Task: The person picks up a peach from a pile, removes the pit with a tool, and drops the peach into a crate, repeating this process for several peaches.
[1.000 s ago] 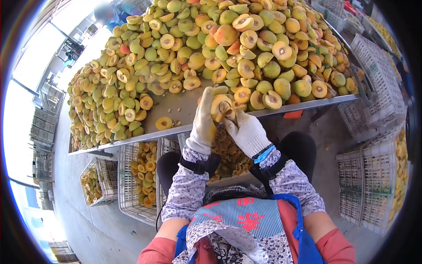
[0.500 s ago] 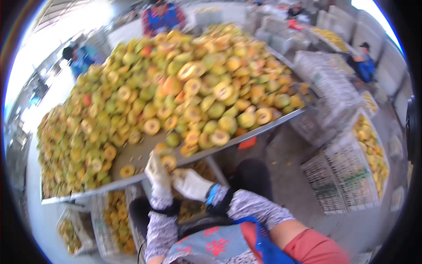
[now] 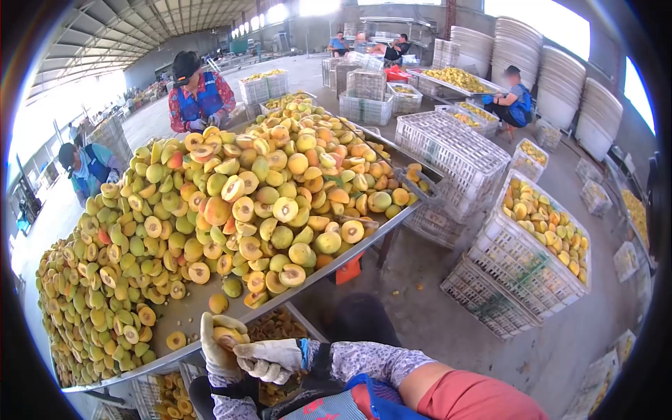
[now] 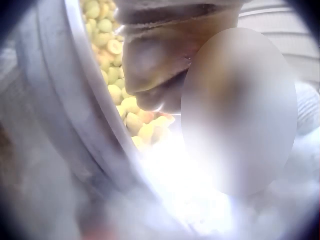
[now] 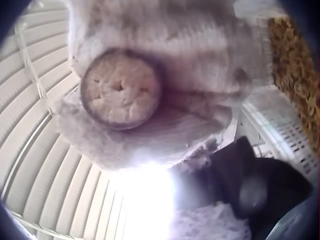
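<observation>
In the head view my gloved left hand (image 3: 218, 350) holds a cut peach half (image 3: 229, 333) near the table's front rim, fingers round its outer side. Close against it is my gloved right hand (image 3: 269, 358), fingers curled. The right wrist view shows that fist gripping a handle (image 5: 120, 89) whose round, pale end has a dark rim; its working end is hidden. Beyond the hands, a large heap of peach halves (image 3: 245, 210) covers much of the metal table (image 3: 183, 308). Glare and blur hide most of the left hand's work in the left wrist view.
Below the rim stands a crate of brownish scraps (image 3: 280, 325). Stacked crates of peaches (image 3: 518, 273) stand at the right, and pale crates (image 3: 451, 150) beyond the table's right end. A person in a blue vest (image 3: 203, 98) works across the heap, another person (image 3: 91, 171) at far left.
The head view has swung up and to the right, so the hall and other people show and my hands appear lower left. Both hands stay together at the peach half.
</observation>
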### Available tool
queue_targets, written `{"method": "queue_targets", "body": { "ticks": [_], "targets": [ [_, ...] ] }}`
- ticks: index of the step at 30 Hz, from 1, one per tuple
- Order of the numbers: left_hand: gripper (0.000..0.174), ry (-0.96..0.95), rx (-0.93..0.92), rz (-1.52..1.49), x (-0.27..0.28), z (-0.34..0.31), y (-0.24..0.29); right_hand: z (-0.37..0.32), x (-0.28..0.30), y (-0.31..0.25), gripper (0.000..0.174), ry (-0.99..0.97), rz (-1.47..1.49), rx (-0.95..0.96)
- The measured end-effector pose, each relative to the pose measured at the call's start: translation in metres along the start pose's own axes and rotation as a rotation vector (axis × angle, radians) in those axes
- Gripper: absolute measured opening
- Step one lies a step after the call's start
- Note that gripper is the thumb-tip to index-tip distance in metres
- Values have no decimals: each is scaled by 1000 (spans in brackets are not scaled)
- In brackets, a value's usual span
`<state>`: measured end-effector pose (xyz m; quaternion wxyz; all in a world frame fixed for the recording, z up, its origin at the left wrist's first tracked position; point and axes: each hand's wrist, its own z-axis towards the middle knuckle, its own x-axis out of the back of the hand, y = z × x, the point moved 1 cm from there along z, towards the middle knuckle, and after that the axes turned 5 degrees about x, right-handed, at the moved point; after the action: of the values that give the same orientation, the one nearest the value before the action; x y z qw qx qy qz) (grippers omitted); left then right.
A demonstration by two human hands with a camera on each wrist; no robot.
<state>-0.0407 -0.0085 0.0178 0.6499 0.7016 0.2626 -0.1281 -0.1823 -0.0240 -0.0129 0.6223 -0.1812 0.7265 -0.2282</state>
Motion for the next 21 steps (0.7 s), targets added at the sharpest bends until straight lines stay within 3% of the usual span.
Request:
{"method": "queue_targets", "body": {
  "ticks": [2,4,6,7,8,9,12,13,16,18,21],
  "targets": [
    [51,26,-33,-72,4,1,-7,0,-1,-1,48,17,-126,-3],
    [46,68,-99,-174,4,-1,-13,4,-7,3,49,167,-413,80],
    [39,79,-110,-247,13,-6,-14,20,5,20,48,196,-732,318],
    [34,376,-312,-385,-24,-20,-10,43,29,36,46,196,-1003,585],
    [29,385,-317,-346,-6,-18,-15,25,12,23,43,202,-1240,630],
    [27,359,-285,-389,50,-1,-21,18,8,23,37,206,-1339,523],
    [25,171,-335,-229,61,-25,23,11,9,28,30,233,-1654,174],
    [31,406,-391,-150,62,-36,35,8,12,27,30,242,-1763,45],
    [34,587,-469,64,156,-56,51,1,16,22,31,365,-1786,-24],
    [37,658,-293,105,185,-69,57,2,23,21,28,398,-1821,131],
    [43,926,-87,228,266,-156,87,-1,20,15,28,412,-1833,220]
  ]
}}
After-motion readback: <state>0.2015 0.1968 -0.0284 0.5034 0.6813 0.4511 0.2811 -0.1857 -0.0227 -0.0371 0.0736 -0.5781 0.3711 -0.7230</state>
